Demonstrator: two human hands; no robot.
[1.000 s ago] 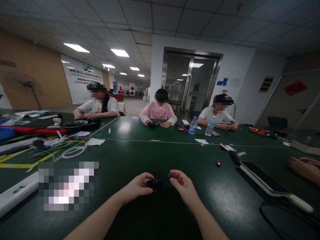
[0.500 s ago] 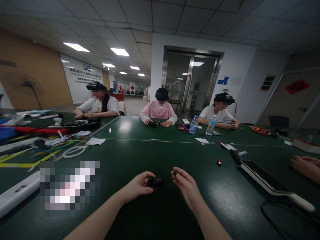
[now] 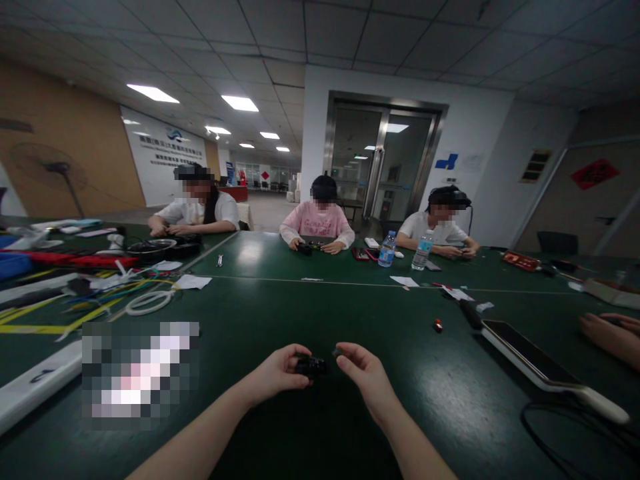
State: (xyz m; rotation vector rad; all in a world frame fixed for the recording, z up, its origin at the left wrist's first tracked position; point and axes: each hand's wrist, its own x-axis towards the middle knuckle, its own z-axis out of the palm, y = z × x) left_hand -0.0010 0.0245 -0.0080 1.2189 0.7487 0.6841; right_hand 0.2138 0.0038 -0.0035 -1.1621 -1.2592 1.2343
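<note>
Near the front of the dark green table (image 3: 260, 307), my left hand (image 3: 280, 370) is closed around a small black cylindrical object (image 3: 311, 366), whose exact kind I cannot make out. My right hand (image 3: 364, 373) pinches a tiny dark piece (image 3: 337, 351) between thumb and fingertips. This piece sits just to the right of the black object and a little above its end, with a narrow gap between them. Both hands are held close together over the table.
To the right lie a small red object (image 3: 438, 325), a white-edged device with a dark panel (image 3: 530, 353) and a black cable (image 3: 560, 440). Cables (image 3: 150, 303) and a white strip (image 3: 40, 390) lie left. Two water bottles (image 3: 387, 250) stand beyond. Several people sit around.
My right hand has moved left with the tiny piece, closer to the black object, and turned slightly. My left hand has barely shifted.
</note>
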